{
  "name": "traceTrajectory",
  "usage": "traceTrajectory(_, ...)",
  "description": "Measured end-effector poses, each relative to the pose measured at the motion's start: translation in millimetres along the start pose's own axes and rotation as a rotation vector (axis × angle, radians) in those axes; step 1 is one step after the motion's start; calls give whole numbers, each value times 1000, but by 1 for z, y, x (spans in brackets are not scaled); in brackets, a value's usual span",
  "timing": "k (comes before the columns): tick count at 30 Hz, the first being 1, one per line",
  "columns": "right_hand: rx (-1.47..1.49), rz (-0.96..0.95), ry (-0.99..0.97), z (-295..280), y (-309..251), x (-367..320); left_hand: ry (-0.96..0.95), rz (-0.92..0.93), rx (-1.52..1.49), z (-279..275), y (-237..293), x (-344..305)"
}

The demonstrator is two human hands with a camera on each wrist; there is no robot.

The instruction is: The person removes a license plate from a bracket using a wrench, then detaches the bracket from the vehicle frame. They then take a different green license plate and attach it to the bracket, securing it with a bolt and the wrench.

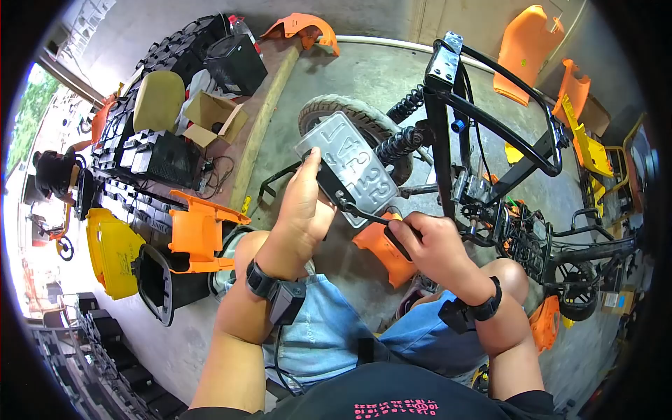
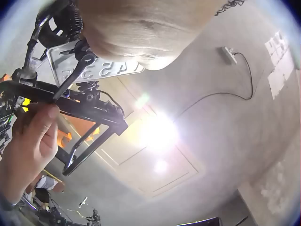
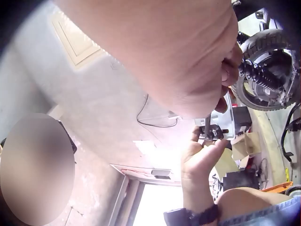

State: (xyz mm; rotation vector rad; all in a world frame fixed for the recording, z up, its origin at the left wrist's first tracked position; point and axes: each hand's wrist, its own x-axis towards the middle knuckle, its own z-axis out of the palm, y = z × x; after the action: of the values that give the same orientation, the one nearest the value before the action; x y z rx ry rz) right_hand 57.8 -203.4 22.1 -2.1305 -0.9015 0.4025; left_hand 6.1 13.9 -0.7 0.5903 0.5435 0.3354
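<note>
A silver embossed number plate (image 1: 350, 164) sits on a black bracket behind the rear tyre (image 1: 357, 115) of a stripped black scooter frame (image 1: 448, 126). My left hand (image 1: 304, 199) grips the plate's near-left edge and bracket. My right hand (image 1: 423, 241) holds the handle of a black wrench (image 1: 364, 215), whose head meets the plate's lower edge. In the left wrist view the wrench (image 2: 75, 75) crosses the plate (image 2: 101, 68), with the right hand (image 2: 28, 136) on its handle. In the right wrist view the left hand (image 3: 202, 160) shows below the tyre (image 3: 270, 70).
Orange body panels (image 1: 199, 234) and a yellow panel (image 1: 112, 252) lie on the floor at left, with black batteries (image 1: 154, 157), a cardboard box (image 1: 213, 115) and a seat cushion (image 1: 159, 101). More orange panels (image 1: 525, 49) lean at the back right. A second wheel (image 1: 577, 294) is at right.
</note>
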Motion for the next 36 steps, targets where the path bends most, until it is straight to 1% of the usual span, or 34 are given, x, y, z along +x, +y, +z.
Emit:
traceTrajectory(2,50,74,-48,1,0,1,-38,-41,-1,0,-3,0)
traceTrajectory(10,15,111,-20,-1,3,1,-103,-68,-2,6,-7,-3)
traceTrajectory(13,-18,102,-29,-4,2,1,-121,-75,65,12,-6,-7)
traceTrajectory(15,-43,88,-30,-4,2,1,-111,-74,164,12,-6,-8)
traceTrajectory(16,-80,28,2,-2,4,0,-110,-74,164,13,-5,-10)
traceTrajectory(17,-117,-33,33,-1,6,-1,-124,-73,237,15,-4,-14)
traceTrajectory(18,-117,-33,33,1,8,-1,-138,-72,310,16,-4,-16)
traceTrajectory(19,-155,-115,56,3,11,-1,-138,-71,309,15,-4,-16)
traceTrajectory(20,-194,-196,80,4,12,-2,-177,-70,400,14,-4,-17)
traceTrajectory(21,-194,-197,80,5,13,-2,-216,-68,492,13,-5,-17)
traceTrajectory(22,-240,-239,84,6,14,-3,-234,-58,546,12,-7,-17)
traceTrajectory(23,-286,-280,88,6,14,-3,-234,-58,547,13,-8,-18)
traceTrajectory(25,-320,-317,86,6,13,-3,-287,-91,669,13,-9,-20)
traceTrajectory(27,-354,-353,82,6,13,-4,-299,-115,684,11,-13,-20)
traceTrajectory(29,-383,-439,111,8,15,-5,-320,-125,825,11,-14,-20)
traceTrajectory(30,-383,-438,111,8,15,-5,-337,-146,855,14,-12,-23)
traceTrajectory(31,-418,-459,99,8,15,-6,-337,-148,855,12,-13,-22)
traceTrajectory(33,-452,-478,85,9,14,-8,-397,-112,964,9,-16,-19)
traceTrajectory(34,-472,-478,93,9,11,-10,-397,-112,964,12,-16,-20)
traceTrajectory(36,-492,-478,101,10,11,-12,-281,-102,843,19,-13,-26)
